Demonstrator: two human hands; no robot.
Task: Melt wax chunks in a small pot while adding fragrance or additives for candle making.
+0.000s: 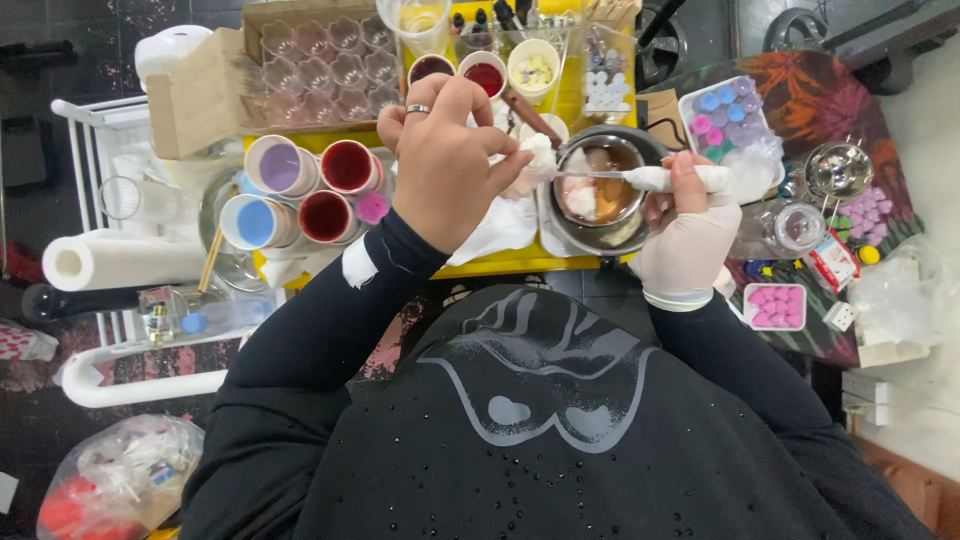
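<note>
Black fabric fills the near view, a dark garment (540, 440) scattered with tiny shiny studs and a pale grey printed shape, and both long black sleeves run up from it toward the round metal bowl (603, 190). That bowl, shiny steel with brownish liquid and pale lumps inside, sits on the yellow tabletop (500, 263). Left hand (445, 165), bare with a ring on one finger, hovers just left of the bowl, its fingers (505, 165) curled and pinched on a small white lump (540, 152), soft and waxy-looking, right at the bowl's rim. Right hand (685, 235), in a thin whitish glove, sits at the bowl's right edge, closed around the white-coated handle of a spoon (640, 178) whose slim metal end reaches in over the liquid. Crumpled white cloth (505, 225) lies under the left hand, touching the bowl's left side. Further left of the bowl stand four round paper cups (300, 190), smooth inside, filled with lilac, red, blue and dark red. Behind the bowl, three more small cups (483, 70) hold dark, red and pale contents. Right of the bowl, a white tray (730, 115) carries little blue, pink and purple moulded pieces, and a smaller tray (775, 305) holds pink ones. Well left, a white paper roll (115, 260) lies on its side.
</note>
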